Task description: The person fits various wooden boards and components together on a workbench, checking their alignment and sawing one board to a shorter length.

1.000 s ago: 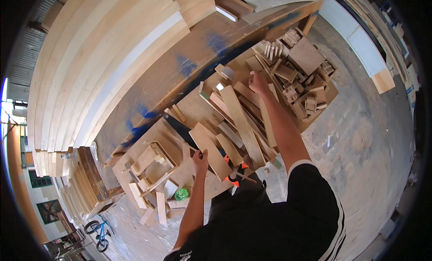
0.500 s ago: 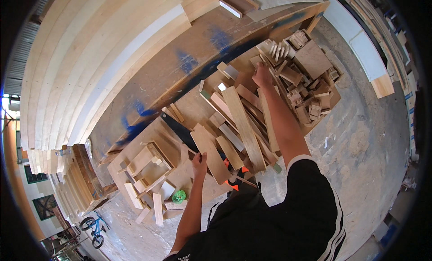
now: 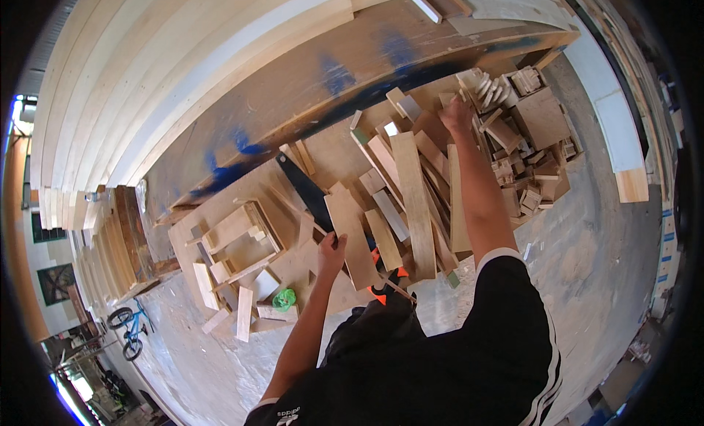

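My left hand (image 3: 331,254) is closed around a thin wooden strip (image 3: 293,204), beside the left edge of a wide light board (image 3: 350,239). A dark saw blade (image 3: 304,185) lies just beyond that hand, its handle out of sight. My right hand (image 3: 456,118) is closed at the far side of the wood pile, close to a small wooden block (image 3: 446,99). What its fingers hold, if anything, is hidden. Under my right forearm stretches a pale board (image 3: 458,206). A long plank (image 3: 413,202) lies across other offcuts between my hands.
On the left lies a wooden frame (image 3: 275,231) near a green bundle (image 3: 284,300). Small blocks fill a box (image 3: 579,143) at the right. A blue-stained wooden beam (image 3: 323,114) and stacked long boards (image 3: 183,74) stand beyond. A blue bicycle (image 3: 132,327) is at lower left.
The whole view has turned and shifted a little. Both hands stay closed in nearly the same places among the wood pieces.
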A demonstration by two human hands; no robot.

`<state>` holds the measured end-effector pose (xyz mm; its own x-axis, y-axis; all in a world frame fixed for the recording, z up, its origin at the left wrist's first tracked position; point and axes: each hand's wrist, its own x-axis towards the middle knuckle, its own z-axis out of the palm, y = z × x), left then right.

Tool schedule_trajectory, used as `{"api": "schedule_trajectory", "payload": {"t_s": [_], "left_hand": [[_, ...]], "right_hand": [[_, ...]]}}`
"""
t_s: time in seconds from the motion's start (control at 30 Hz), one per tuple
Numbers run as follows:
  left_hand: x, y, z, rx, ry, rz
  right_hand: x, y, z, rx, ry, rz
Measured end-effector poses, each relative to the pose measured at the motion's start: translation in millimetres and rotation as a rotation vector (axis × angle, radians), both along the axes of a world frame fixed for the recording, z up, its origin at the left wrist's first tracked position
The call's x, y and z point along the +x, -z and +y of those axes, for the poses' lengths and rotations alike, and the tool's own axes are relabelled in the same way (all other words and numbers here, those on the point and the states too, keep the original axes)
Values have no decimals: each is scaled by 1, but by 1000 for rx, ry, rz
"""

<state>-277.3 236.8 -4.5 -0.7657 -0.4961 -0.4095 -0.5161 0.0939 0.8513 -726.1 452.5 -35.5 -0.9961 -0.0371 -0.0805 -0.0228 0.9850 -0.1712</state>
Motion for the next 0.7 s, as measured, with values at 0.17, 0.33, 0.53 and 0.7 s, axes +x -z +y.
{"api": "schedule_trajectory", "payload": {"t_s": [0.17, 0.33, 0.53, 0.7], "left_hand": [[-4, 8, 1, -84, -45, -14], [-7, 23, -5, -38, -144, 78], [-3, 15, -14, -2, -187, 88], [16, -21, -9, 25, -219, 218]], "right_hand": [[57, -56, -18, -560, -68, 199], [197, -81, -41, -927, -349, -12], [311, -72, -27, -438, -567, -54], [351, -73, -36, -515, -615, 0]]}}
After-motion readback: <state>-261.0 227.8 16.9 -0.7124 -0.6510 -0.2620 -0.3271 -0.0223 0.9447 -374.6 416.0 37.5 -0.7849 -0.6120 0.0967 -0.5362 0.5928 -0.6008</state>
